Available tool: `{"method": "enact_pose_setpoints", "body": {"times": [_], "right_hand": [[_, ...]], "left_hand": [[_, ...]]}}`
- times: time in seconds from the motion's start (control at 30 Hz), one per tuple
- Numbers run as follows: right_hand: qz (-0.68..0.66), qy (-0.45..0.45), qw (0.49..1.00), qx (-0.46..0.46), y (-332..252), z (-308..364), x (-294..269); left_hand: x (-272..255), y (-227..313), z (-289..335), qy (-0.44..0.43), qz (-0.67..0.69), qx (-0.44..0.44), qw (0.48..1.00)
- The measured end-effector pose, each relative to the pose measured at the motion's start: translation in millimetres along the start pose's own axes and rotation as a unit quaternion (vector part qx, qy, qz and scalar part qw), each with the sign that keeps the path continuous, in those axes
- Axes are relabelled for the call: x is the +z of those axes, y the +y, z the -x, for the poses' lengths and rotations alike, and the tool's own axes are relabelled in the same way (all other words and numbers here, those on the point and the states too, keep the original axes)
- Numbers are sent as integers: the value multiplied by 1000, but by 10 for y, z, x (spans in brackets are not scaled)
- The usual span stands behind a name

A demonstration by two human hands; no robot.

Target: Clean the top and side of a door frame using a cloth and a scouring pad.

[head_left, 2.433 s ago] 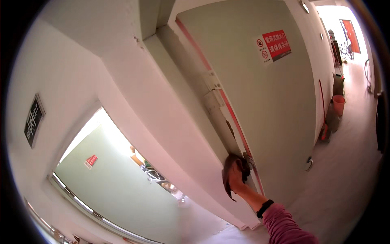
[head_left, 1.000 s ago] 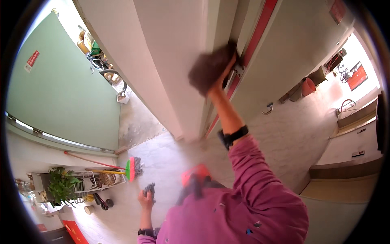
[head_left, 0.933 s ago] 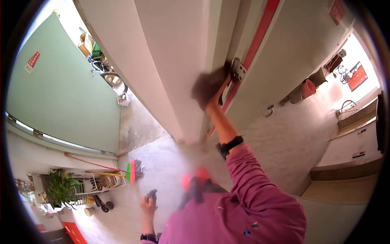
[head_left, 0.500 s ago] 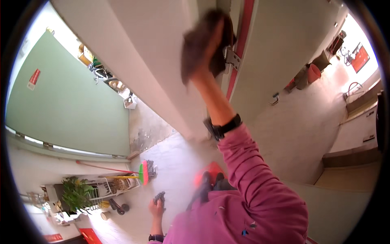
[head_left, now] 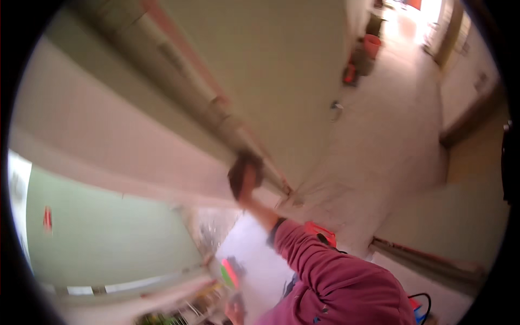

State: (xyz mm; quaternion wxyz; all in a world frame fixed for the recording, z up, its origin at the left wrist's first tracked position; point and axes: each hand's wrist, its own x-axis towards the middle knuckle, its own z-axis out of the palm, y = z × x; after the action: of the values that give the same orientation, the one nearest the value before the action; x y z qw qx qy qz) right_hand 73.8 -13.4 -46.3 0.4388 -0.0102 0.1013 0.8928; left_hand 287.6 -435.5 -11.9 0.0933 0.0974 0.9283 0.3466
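My right arm, in a pink sleeve, reaches up and away. My right hand is closed around a dark brown cloth and presses it low against the door frame, beside the pale green door. Motion blurs both the hand and the frame. Low in the view, my left hand hangs by my side with a small grey crumpled thing in its fingers. What kind of thing this is, I cannot tell.
Another green door stands at the left. A pink and green broom head lies near my left hand, with a plant below. Something red is under my feet. A red bucket stands along the far right passage.
My right hand has come down along the door frame with the cloth, from high up to near its foot. My view has turned and tilted; the left hand still holds the grey thing.
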Motion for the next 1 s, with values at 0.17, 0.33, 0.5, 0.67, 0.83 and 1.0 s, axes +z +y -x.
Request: {"method": "enact_pose_setpoints", "body": {"times": [0.17,0.33,0.5,0.67,0.83,1.0], "right_hand": [[62,31,997,24,-421,424,-334],[135,-51,976,163,-1001,891,-171],[143,-167,958,183,-2066,1475,352],[116,-285,931,198,-2837,2320,1079],[68,-313,938,131,-3197,3286,1802],[177,-257,947,75,-4042,2948,621]], "left_hand": [[438,212,-311,-121,52,6,991],[899,484,-880,-248,67,72,964],[1479,871,-1305,-362,83,158,915],[1965,1127,-1598,-435,87,227,867],[2199,1619,-1307,-488,72,243,836],[2454,2017,-1151,-550,59,226,802]]}}
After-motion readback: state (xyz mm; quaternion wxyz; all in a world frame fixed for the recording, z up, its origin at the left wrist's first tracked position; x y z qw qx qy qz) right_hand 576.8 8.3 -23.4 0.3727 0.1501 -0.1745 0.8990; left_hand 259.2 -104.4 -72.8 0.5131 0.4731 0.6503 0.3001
